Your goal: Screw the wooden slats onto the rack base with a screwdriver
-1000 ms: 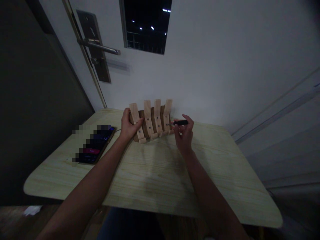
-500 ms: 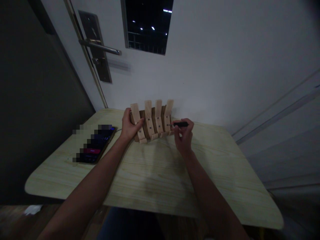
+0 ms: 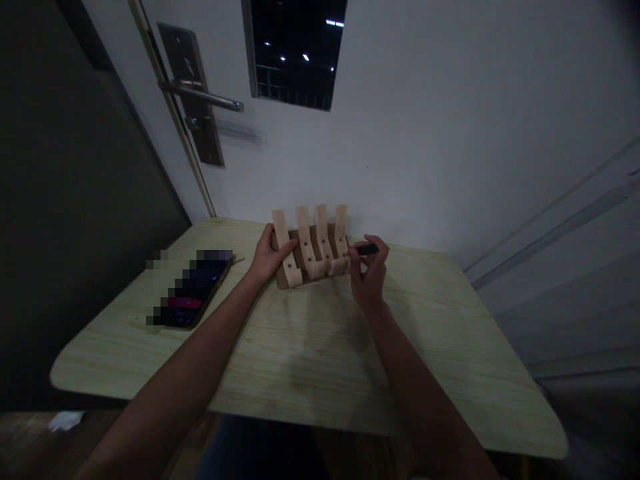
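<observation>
A wooden rack (image 3: 311, 248) with several pale upright slats on a darker board stands at the far side of the light wood table (image 3: 310, 347). My left hand (image 3: 269, 259) grips the rack's left end, thumb over the leftmost slat. My right hand (image 3: 369, 272) is closed on a small black-handled screwdriver (image 3: 364, 249), its tip against the rightmost slat.
A phone (image 3: 193, 289) with a lit screen lies on the table's left part. Behind the table is a white door with a metal lever handle (image 3: 200, 97) and a dark window pane (image 3: 295, 50). A dark wall stands to the left.
The rack has shifted a little to the right and turned slightly under my left hand. My right hand stays at the rightmost slat with the screwdriver.
</observation>
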A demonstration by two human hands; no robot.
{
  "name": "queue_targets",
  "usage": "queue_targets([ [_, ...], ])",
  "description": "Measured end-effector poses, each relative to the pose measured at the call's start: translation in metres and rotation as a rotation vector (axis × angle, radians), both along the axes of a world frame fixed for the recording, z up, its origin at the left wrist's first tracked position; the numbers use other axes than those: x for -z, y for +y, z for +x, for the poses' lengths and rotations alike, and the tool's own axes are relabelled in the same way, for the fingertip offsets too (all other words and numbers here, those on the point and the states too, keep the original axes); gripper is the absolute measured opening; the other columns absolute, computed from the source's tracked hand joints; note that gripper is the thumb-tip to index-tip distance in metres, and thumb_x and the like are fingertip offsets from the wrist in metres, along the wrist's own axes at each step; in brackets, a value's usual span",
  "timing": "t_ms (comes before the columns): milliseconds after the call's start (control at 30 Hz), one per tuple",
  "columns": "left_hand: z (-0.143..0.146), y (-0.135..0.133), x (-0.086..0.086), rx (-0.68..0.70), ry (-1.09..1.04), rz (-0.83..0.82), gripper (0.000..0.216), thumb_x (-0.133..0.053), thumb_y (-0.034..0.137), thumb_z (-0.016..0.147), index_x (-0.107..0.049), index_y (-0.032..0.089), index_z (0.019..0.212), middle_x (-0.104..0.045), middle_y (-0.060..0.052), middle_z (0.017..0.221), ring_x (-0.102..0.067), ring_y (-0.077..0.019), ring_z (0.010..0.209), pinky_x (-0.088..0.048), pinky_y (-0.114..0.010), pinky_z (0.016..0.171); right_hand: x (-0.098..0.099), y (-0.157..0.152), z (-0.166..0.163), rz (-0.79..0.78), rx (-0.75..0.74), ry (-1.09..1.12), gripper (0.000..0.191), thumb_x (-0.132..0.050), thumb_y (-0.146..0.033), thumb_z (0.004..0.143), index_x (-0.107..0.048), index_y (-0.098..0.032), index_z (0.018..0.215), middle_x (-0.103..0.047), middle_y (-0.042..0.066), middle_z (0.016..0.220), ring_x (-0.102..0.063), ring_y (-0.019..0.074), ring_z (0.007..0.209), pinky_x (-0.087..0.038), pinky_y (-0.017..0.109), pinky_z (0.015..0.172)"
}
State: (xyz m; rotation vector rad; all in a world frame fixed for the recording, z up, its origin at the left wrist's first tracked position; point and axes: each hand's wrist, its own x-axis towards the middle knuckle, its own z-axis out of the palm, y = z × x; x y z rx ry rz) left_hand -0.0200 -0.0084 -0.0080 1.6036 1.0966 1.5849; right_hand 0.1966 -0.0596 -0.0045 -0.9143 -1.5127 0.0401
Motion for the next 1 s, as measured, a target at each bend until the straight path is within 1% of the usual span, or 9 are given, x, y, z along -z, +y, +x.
queue_targets([
  [133,0.0016,-0.0024,-0.0014,-0.006,0.035,0.048,0.04,-0.071,0.037,0.068,-0.051,0.02,0.098,-0.057,-0.001,0.089,-0.057,-0.018,0.083,-0.049,-0.033,0.077,-0.0027,-0.0015,0.001,0.01,-0.029,0.024,0.037,-0.045,-0.028,0.091,-0.033,-0.026,0.125,-0.058,0.002,0.091,-0.061,0.0117,0.074,-0.054,0.026,0.063],
  [267,0.002,-0.0073,-0.0053,-0.067,0.074,0.124,0.038,-0.071,0.035,0.069,-0.051,0.02,0.098,-0.056,-0.001,0.088,-0.056,-0.0177,0.083,-0.048,-0.032,0.077,-0.0055,-0.0028,0.0,0.028,-0.045,0.057,0.036,-0.039,-0.028,0.093,-0.032,-0.025,0.128,-0.059,0.002,0.089,-0.062,0.0116,0.074,-0.054,0.027,0.067],
  [433,-0.0005,-0.0078,-0.006,-0.156,0.115,0.168,0.038,-0.071,0.032,0.067,-0.051,0.02,0.097,-0.056,-0.001,0.089,-0.055,-0.0167,0.081,-0.047,-0.031,0.075,-0.0058,-0.0015,-0.0002,0.024,-0.006,0.065,0.041,-0.044,-0.026,0.092,-0.031,-0.026,0.131,-0.064,0.004,0.095,-0.066,0.0123,0.075,-0.056,0.027,0.066],
  [600,-0.0028,-0.0063,-0.0062,-0.17,0.132,0.184,0.037,-0.071,0.032,0.068,-0.05,0.021,0.097,-0.056,-0.001,0.087,-0.055,-0.0168,0.08,-0.047,-0.031,0.075,-0.0045,-0.0008,0.0046,0.004,0.067,0.087,0.034,-0.05,-0.027,0.09,-0.038,-0.025,0.122,-0.066,0.003,0.091,-0.067,0.0131,0.075,-0.057,0.026,0.066],
  [667,-0.003,-0.0061,-0.0063,-0.177,0.133,0.18,0.037,-0.071,0.032,0.068,-0.05,0.02,0.096,-0.056,-0.001,0.086,-0.055,-0.0169,0.08,-0.047,-0.032,0.075,-0.0042,-0.0009,0.0054,0.004,0.051,0.084,0.033,-0.047,-0.028,0.091,-0.037,-0.025,0.123,-0.065,0.005,0.098,-0.067,0.0132,0.078,-0.057,0.027,0.066],
  [767,-0.0029,-0.0056,-0.0058,-0.186,0.128,0.168,0.037,-0.071,0.032,0.067,-0.05,0.02,0.096,-0.056,-0.001,0.086,-0.055,-0.0171,0.08,-0.047,-0.032,0.075,-0.0038,-0.0002,0.0046,0.025,-0.019,0.075,0.034,-0.038,-0.028,0.095,-0.035,-0.026,0.128,-0.061,0.01,0.114,-0.066,0.0143,0.088,-0.058,0.031,0.073],
  [867,-0.0034,-0.0049,-0.0048,-0.193,0.119,0.165,0.038,-0.071,0.032,0.067,-0.05,0.02,0.097,-0.057,-0.001,0.087,-0.055,-0.0172,0.08,-0.047,-0.032,0.075,-0.003,0.001,0.004,0.045,-0.025,0.067,0.035,-0.039,-0.025,0.094,-0.036,-0.026,0.129,-0.061,0.008,0.109,-0.066,0.0151,0.092,-0.058,0.033,0.078],
  [933,-0.0039,-0.0045,-0.0043,-0.189,0.116,0.167,0.038,-0.071,0.032,0.067,-0.051,0.02,0.097,-0.057,-0.001,0.087,-0.055,-0.0172,0.081,-0.047,-0.032,0.075,-0.0027,0.0015,0.0047,0.058,0.019,0.069,0.037,-0.045,-0.025,0.092,-0.038,-0.026,0.128,-0.061,0.006,0.103,-0.065,0.0147,0.089,-0.058,0.029,0.072],
  [1000,-0.0043,-0.0043,-0.0041,-0.178,0.117,0.171,0.038,-0.071,0.032,0.067,-0.051,0.02,0.097,-0.057,-0.001,0.088,-0.056,-0.0172,0.081,-0.048,-0.032,0.075,-0.0029,0.0015,0.0061,0.065,0.083,0.065,0.035,-0.05,-0.025,0.089,-0.044,-0.026,0.124,-0.059,0.006,0.104,-0.064,0.0137,0.085,-0.058,0.025,0.063],
])
